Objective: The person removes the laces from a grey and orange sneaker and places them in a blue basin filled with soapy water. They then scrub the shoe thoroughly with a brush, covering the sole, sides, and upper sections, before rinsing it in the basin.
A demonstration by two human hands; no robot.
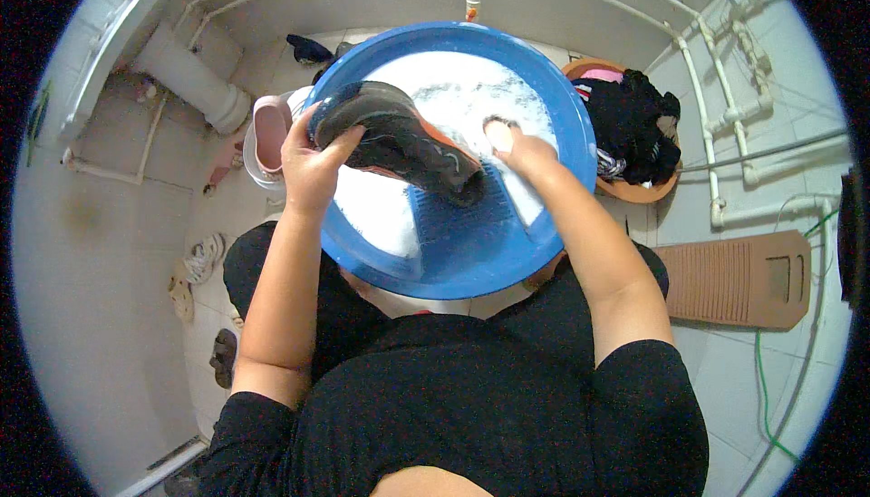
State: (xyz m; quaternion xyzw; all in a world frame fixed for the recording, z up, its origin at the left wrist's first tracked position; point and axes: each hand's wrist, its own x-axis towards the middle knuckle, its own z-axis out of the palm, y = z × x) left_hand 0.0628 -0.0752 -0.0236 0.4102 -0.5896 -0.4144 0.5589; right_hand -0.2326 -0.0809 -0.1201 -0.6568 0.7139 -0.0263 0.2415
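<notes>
A large blue plastic basin (pixel 462 285) holds white suds (pixel 455 89), and a ribbed blue washboard surface (pixel 462 218) shows at its near side. Over the basin's left part, my left hand (pixel 316 157) grips a dark shoe (pixel 408 140) with orange edging, its sole turned up. The shoe's other end hangs over the ribs. At the right of the suds is my right hand (pixel 527 150), its fingers closed around a pale scrubbing brush (pixel 499 133) whose bristles are mostly hidden. Brush and shoe are apart.
Right of the basin, an orange-brown tub (pixel 639 192) holds dark clothes (pixel 632 130). A brown washboard (pixel 741 279) lies beside my right leg. At left, a pink slipper (pixel 270 133) rests on a white bucket (pixel 262 174). More shoes (pixel 204 259) line the left wall; pipes run along the walls.
</notes>
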